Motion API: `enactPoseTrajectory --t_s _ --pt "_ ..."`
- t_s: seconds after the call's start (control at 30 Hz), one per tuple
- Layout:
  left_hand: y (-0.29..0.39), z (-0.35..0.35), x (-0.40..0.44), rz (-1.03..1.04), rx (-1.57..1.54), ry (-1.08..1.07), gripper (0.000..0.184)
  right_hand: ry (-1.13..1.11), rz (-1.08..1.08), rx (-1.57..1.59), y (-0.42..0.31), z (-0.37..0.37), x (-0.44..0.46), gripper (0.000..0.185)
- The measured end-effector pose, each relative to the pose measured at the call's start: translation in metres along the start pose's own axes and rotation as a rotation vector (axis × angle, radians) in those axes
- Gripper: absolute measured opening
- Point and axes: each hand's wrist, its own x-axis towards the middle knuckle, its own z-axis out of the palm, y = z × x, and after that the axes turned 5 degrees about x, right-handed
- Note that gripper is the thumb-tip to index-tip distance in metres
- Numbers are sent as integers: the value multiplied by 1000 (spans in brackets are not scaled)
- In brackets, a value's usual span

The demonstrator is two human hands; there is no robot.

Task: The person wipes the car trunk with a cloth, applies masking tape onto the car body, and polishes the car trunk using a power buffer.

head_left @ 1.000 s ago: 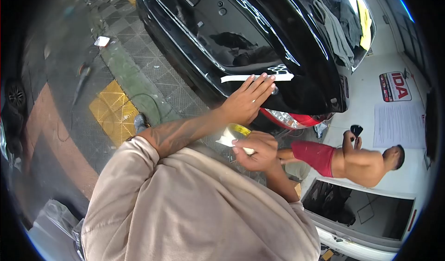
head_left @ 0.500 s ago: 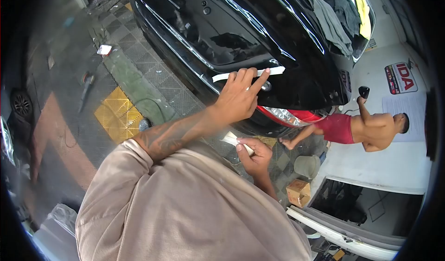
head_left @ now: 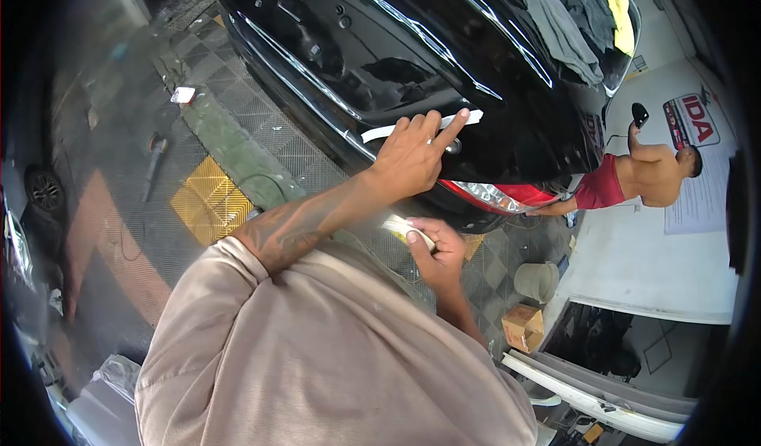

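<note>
A strip of white masking tape (head_left: 474,118) lies across the glossy black rear panel of a car (head_left: 507,141), above the red and clear tail light (head_left: 491,196). My left hand (head_left: 411,156) rests on this strip with its fingers stretched out, index fingertip near the strip's right end. The hand hides the middle of the tape. Lower down, close to my body, my right hand (head_left: 441,249) is closed around a roll of pale masking tape (head_left: 418,236). A loose end of tape juts left from the roll.
At the right, another person (head_left: 646,175) in red shorts holds a black tool (head_left: 639,114) near the car. A bucket (head_left: 537,282) and a cardboard box (head_left: 523,327) stand on the floor. A polisher-like tool (head_left: 154,156) lies at the left. Cloths (head_left: 555,34) lie on the rear glass.
My left index fingertip has slid slightly along the strip toward its right end. My right hand has turned the roll a little. The other person has moved up, nearer the car.
</note>
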Motion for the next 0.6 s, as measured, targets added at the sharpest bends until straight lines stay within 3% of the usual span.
enactPoseTrajectory --t_s 0.13,0.2,0.27,0.33,0.4,0.47,0.53,0.6 --pt "-13 4 -23 -72 -16 -14 81 -28 87 -38 7 0 -7 17" --pt "-19 4 -37 -185 -16 -70 81 -18 19 -132 4 0 -3 15" --pt "-30 -7 -58 -129 -146 3 79 -27 -164 -217 32 -3 2 18" --pt "-32 -20 -86 -294 -344 -2 62 19 111 148 25 9 3 25" --pt "-55 -19 -116 -455 -543 -264 57 -34 112 147 32 17 15 32" --pt "-69 -58 -125 -863 -1237 -649 65 -131 105 124 32 33 28 33" --pt "-73 -65 -146 -848 -1371 -690 68 -202 48 73 37 54 39 37" --pt "-74 -83 -157 -721 -1270 -587 64 -273 109 27 38 77 47 45"
